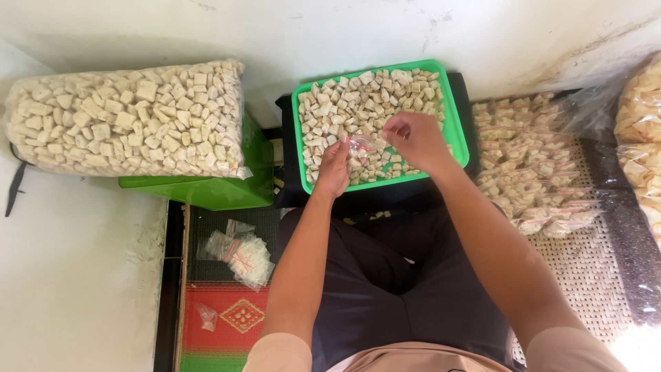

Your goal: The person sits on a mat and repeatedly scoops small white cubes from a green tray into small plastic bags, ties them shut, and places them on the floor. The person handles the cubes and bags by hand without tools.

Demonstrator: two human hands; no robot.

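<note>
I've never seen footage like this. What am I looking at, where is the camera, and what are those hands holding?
There is no machine: the camera sits on a person's head and looks down over their lap. Both bare arms reach forward to a green tray full of pale cube-shaped pieces. The left hand holds a small clear bag with a red strip, and the right hand is at its mouth. A large clear sack of the same cubes lies to the left, filled small packets are piled to the right, and empty bags lie on the mat.
</note>
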